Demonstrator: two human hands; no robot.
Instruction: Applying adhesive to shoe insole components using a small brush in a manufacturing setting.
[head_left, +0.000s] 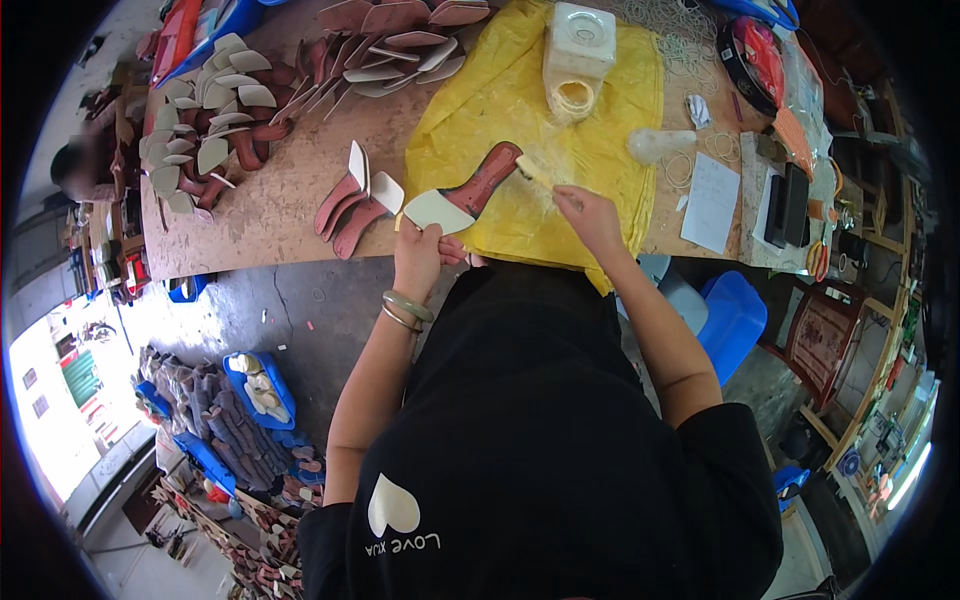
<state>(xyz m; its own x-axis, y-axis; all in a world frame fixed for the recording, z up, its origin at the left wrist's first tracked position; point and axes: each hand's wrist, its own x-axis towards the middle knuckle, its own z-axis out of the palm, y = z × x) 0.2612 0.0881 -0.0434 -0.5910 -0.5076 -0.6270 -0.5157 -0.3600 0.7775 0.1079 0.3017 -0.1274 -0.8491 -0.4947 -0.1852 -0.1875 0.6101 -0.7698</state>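
Note:
My left hand (420, 255) is closed on the pale front end of a shoe insole (480, 185), whose dark red back part points away to the right over a yellow plastic sheet (610, 185). Pinched in my right hand (590, 215) is a small brush (536, 172) with a pale yellow handle; its head is at the insole's dark red end, and I cannot tell whether it touches. Left of my left hand, a few more insoles (355, 205) lie on the table. Beyond the brush, a white plastic container (580, 45) with a round opening rests on the sheet.
Heaps of insoles (225, 115) cover the table's far left. White cord (680, 45) lies tangled at the far right, with a paper sheet (712, 200) and scissors (820, 260) nearer. A blue bin (735, 320) stands below the table's right side. Another person (90, 165) is at the far left.

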